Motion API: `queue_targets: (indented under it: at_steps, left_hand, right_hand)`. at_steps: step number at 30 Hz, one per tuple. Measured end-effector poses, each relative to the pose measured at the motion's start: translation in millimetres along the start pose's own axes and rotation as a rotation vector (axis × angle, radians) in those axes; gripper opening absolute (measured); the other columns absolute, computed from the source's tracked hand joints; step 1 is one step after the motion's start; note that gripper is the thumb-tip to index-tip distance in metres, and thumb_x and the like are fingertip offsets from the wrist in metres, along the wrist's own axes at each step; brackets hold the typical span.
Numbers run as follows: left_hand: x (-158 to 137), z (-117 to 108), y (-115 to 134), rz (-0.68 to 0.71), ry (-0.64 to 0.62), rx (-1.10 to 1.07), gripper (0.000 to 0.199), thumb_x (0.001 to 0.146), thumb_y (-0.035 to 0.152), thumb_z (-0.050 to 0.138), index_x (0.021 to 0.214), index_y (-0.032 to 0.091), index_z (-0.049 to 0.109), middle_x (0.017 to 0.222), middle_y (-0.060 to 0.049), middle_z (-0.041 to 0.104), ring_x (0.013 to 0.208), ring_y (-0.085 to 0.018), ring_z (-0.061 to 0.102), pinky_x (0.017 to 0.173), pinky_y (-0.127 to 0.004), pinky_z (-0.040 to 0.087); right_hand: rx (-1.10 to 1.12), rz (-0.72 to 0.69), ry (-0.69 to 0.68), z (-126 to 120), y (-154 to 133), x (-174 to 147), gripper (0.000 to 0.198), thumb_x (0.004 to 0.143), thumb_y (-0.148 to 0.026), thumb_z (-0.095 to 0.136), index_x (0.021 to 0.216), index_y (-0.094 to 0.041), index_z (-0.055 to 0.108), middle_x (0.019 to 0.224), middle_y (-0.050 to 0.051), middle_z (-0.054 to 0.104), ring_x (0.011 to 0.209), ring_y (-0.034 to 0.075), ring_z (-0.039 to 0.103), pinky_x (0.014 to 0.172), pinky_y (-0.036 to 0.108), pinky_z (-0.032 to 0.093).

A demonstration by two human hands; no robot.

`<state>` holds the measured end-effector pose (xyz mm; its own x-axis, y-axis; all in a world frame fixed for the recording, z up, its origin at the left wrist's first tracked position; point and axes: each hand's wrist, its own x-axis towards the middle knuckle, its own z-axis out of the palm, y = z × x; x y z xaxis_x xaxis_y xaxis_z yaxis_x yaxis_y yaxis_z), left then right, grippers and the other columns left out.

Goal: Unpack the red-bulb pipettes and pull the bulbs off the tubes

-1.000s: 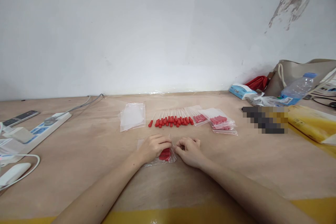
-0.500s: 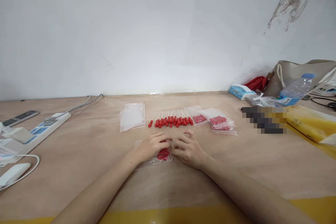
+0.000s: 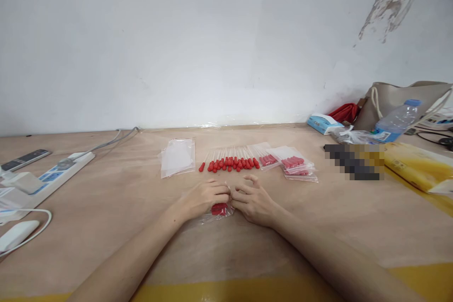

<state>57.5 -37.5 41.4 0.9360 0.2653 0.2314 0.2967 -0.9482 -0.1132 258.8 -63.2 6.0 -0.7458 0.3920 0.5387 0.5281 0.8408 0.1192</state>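
Note:
A clear plastic bag (image 3: 213, 217) with red-bulbed droppers (image 3: 219, 209) in it lies on the table in front of me. My left hand (image 3: 208, 198) is over its upper part, fingers bent round it and covering much of it. At the bag's right edge, my right hand (image 3: 254, 200) pinches the plastic with thumb and forefinger while its other fingers stand curled and apart. Just beyond the hands lies a row of loose droppers (image 3: 230, 163) with red bulbs toward me and thin clear stems pointing away.
Flat clear bags (image 3: 178, 158) lie left of the row. Filled bags (image 3: 296, 164) are stacked at its right. A power strip (image 3: 67, 174) and a phone (image 3: 26, 159) are far left. A bottle (image 3: 398, 120), a tissue pack (image 3: 323, 123) and a yellow package (image 3: 414, 165) stand right.
My left fingers have shifted slightly over the bag and cover more of its upper part. The right hand stays at the bag's edge, its thumb and forefinger a little closer to the left hand.

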Motion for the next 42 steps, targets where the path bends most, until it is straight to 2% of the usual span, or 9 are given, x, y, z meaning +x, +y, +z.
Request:
queue_targets:
  at_steps: [3, 9, 13, 17, 21, 25, 31, 37, 42]
  left_hand:
    - [-0.8, -17.1, -2.6, -0.005, 0.005, 0.109, 0.019, 0.090, 0.016, 0.037, 0.086, 0.017, 0.055, 0.104, -0.003, 0.059, 0.098, -0.015, 0.051, 0.087, -0.031, 0.039]
    - [-4.1, -28.8, -5.5, 0.007, 0.046, 0.274, 0.020, 0.089, 0.013, 0.037, 0.091, 0.018, 0.057, 0.107, -0.005, 0.059, 0.094, -0.016, 0.055, 0.089, -0.036, 0.039]
    - [-9.8, -17.8, -0.3, -0.066, 0.111, 0.061, 0.022, 0.089, 0.015, 0.037, 0.099, 0.019, 0.056, 0.105, -0.006, 0.060, 0.095, -0.016, 0.055, 0.086, -0.033, 0.042]
    - [-26.2, -3.2, 12.7, -0.355, 0.163, -0.237, 0.034, 0.085, 0.028, 0.047, 0.118, 0.019, 0.045, 0.110, -0.008, 0.058, 0.099, -0.018, 0.055, 0.084, -0.031, 0.046]
    - [-46.0, 9.3, 21.3, -0.485, 0.165, -0.366, 0.057, 0.080, 0.034, 0.055, 0.130, 0.020, 0.031, 0.121, -0.011, 0.053, 0.106, -0.022, 0.053, 0.087, -0.036, 0.045]
    - [-52.0, 14.8, 21.7, -0.539, 0.185, -0.449, 0.054, 0.081, 0.031, 0.053, 0.129, 0.020, 0.031, 0.120, -0.010, 0.053, 0.107, -0.020, 0.052, 0.088, -0.036, 0.045]
    - [-50.2, 16.3, 19.7, -0.539, 0.175, -0.426, 0.049, 0.082, 0.033, 0.053, 0.126, 0.021, 0.036, 0.121, -0.009, 0.053, 0.109, -0.020, 0.051, 0.089, -0.036, 0.044]
    - [-51.8, 15.6, 17.7, -0.545, 0.176, -0.444, 0.046, 0.082, 0.033, 0.052, 0.124, 0.021, 0.039, 0.119, -0.009, 0.054, 0.105, -0.020, 0.052, 0.086, -0.035, 0.045]
    - [-52.5, 15.7, 17.6, -0.617, 0.125, -0.494, 0.046, 0.082, 0.038, 0.052, 0.124, 0.023, 0.041, 0.122, -0.007, 0.052, 0.110, -0.020, 0.050, 0.091, -0.035, 0.042]
  right_hand:
    - [0.041, -0.003, -0.058, -1.7, 3.3, -0.1, 0.022, 0.086, -0.012, 0.038, 0.082, -0.023, 0.057, 0.087, 0.000, 0.062, 0.095, 0.015, 0.045, 0.092, 0.038, 0.019]
    - [0.241, 0.238, -0.143, -14.5, 0.5, -1.6, 0.017, 0.085, -0.027, 0.042, 0.090, -0.020, 0.057, 0.084, 0.004, 0.063, 0.085, 0.016, 0.048, 0.082, 0.036, 0.026]
    - [0.386, 0.451, -0.135, -12.8, -1.7, 0.2, 0.028, 0.090, -0.027, 0.033, 0.108, -0.027, 0.055, 0.088, 0.000, 0.064, 0.083, 0.015, 0.048, 0.077, 0.033, 0.027]
    - [0.449, 0.601, -0.164, -2.9, -3.0, 5.1, 0.023, 0.088, -0.031, 0.039, 0.093, -0.027, 0.062, 0.080, -0.001, 0.064, 0.081, 0.015, 0.049, 0.075, 0.032, 0.027]
    - [0.483, 0.590, -0.177, 0.0, -4.7, 7.2, 0.015, 0.083, -0.030, 0.049, 0.089, -0.024, 0.061, 0.079, -0.001, 0.062, 0.083, 0.016, 0.049, 0.077, 0.032, 0.027]
    - [0.551, 0.538, -0.182, -0.4, -4.9, 6.6, 0.016, 0.082, -0.031, 0.050, 0.094, -0.024, 0.058, 0.090, 0.001, 0.060, 0.089, 0.017, 0.049, 0.081, 0.034, 0.028]
    - [0.680, 0.634, -0.122, 2.6, -2.6, 12.9, 0.036, 0.065, -0.040, 0.069, 0.093, -0.022, 0.056, 0.091, 0.000, 0.061, 0.087, 0.017, 0.051, 0.084, 0.034, 0.031]
    - [0.849, 0.638, -0.091, 7.9, -6.7, 24.0, 0.020, 0.077, -0.033, 0.055, 0.090, -0.019, 0.062, 0.076, -0.001, 0.062, 0.066, 0.011, 0.052, 0.062, 0.023, 0.039]
    - [0.962, 0.665, -0.093, 3.8, 0.1, 18.3, 0.019, 0.072, -0.031, 0.059, 0.084, -0.016, 0.065, 0.067, -0.001, 0.061, 0.055, 0.008, 0.049, 0.051, 0.019, 0.037]
